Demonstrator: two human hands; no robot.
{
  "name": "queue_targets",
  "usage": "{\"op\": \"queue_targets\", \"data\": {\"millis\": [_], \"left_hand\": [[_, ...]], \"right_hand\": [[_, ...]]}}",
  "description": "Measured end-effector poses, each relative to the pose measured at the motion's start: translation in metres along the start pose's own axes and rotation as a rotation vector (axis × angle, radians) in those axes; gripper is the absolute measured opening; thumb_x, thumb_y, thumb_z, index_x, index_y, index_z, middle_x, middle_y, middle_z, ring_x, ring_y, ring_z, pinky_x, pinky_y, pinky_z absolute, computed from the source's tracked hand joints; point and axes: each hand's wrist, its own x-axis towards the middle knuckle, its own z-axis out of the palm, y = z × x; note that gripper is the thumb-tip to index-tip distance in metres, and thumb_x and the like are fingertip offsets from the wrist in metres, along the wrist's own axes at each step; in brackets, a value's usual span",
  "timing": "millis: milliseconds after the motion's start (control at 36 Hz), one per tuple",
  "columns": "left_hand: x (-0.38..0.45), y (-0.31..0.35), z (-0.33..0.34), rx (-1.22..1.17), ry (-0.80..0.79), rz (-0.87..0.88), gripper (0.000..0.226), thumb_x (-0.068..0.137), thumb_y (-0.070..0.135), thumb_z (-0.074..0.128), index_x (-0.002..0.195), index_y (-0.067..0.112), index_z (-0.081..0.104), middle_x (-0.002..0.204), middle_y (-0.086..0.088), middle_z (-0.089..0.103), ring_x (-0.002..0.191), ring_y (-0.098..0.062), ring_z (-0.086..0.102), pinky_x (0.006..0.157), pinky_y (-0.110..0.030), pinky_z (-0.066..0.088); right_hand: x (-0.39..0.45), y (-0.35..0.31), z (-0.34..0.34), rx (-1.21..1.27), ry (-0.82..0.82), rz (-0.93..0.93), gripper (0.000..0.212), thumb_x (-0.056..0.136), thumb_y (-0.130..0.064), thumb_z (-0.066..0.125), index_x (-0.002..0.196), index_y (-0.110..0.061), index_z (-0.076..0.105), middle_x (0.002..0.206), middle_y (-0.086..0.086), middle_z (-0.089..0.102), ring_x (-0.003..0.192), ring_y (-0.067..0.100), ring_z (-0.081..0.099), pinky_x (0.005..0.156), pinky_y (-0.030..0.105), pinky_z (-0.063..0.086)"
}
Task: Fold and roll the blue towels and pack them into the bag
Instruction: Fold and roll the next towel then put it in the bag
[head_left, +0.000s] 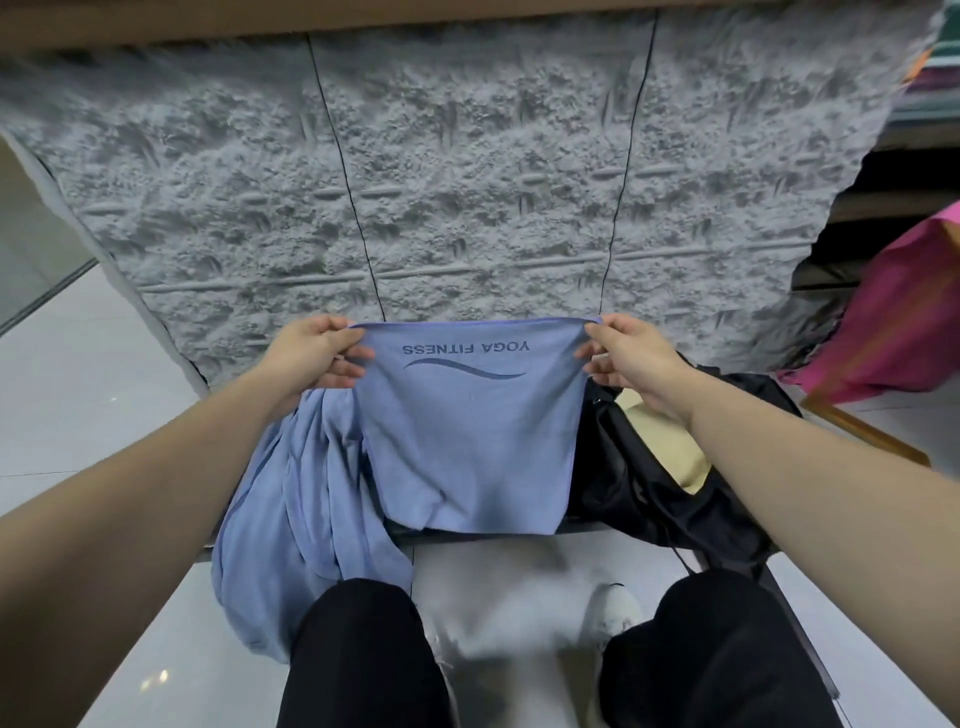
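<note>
Black bag (670, 483) lay open, something pale yellow inside.
Left hand (311, 353) and right hand (626, 353) pinched the blue towel (467, 441) corners; another towel (291, 499) lay beside.

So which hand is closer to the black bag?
The right hand. It pinches the towel corner directly above the black bag, nearly over it. The left hand pinches the far corner, the towel's whole width away.

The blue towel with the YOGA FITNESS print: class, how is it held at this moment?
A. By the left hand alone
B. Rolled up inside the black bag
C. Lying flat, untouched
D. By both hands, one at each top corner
D: the left hand and right hand each pinch a top corner of the blue towel.
</note>
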Motion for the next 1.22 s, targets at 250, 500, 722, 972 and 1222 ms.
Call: {"op": "queue_targets", "data": {"millis": [250,500,722,972,1222], "left_hand": [[0.031,0.043,0.002,-0.004,0.039,0.120,0.008,0.099,0.020,0.059,0.091,0.020,0.057,0.090,-0.004,0.073,0.071,-0.013,0.065,0.056,-0.023,0.057],[0.021,0.009,0.001,0.102,0.014,0.184,0.013,0.097,0.011,0.057,0.089,0.020,0.060,0.090,-0.004,0.067,0.090,-0.012,0.070,0.080,-0.032,0.055],[-0.008,-0.087,0.016,0.410,-0.162,0.000,0.008,0.095,0.014,0.063,0.087,0.014,0.062,0.082,-0.016,0.059,0.076,-0.023,0.052,0.067,-0.030,0.044],[-0.042,-0.158,0.028,0.657,-0.343,-0.057,0.006,0.091,0.019,0.068,0.086,0.022,0.068,0.083,-0.003,0.068,0.071,-0.014,0.061,0.075,-0.037,0.054],[-0.053,-0.175,0.021,0.876,-0.391,0.140,0.017,0.092,0.019,0.067,0.081,0.029,0.059,0.134,0.006,0.045,0.098,-0.006,0.055,0.096,-0.027,0.040]], "right_hand": [[0.038,-0.036,0.006,0.005,0.066,-0.045,0.014,0.102,-0.024,0.048,0.090,-0.023,0.055,0.087,-0.002,0.071,0.071,0.012,0.059,0.068,0.031,0.049],[0.035,-0.018,0.005,-0.051,0.081,-0.056,0.010,0.100,-0.025,0.049,0.095,-0.022,0.057,0.098,-0.003,0.067,0.085,0.013,0.067,0.076,0.031,0.053],[0.006,0.055,0.007,-0.303,-0.012,0.053,0.009,0.100,-0.019,0.050,0.099,-0.017,0.059,0.093,0.002,0.062,0.077,0.011,0.065,0.067,0.024,0.053],[-0.029,0.125,0.007,-0.585,-0.223,0.157,0.012,0.098,-0.013,0.054,0.099,-0.015,0.065,0.081,0.003,0.063,0.061,0.014,0.057,0.053,0.026,0.057],[-0.047,0.143,-0.004,-0.791,-0.268,-0.122,0.007,0.093,-0.014,0.065,0.097,-0.013,0.071,0.109,-0.007,0.057,0.105,0.010,0.056,0.086,0.014,0.035]]}}
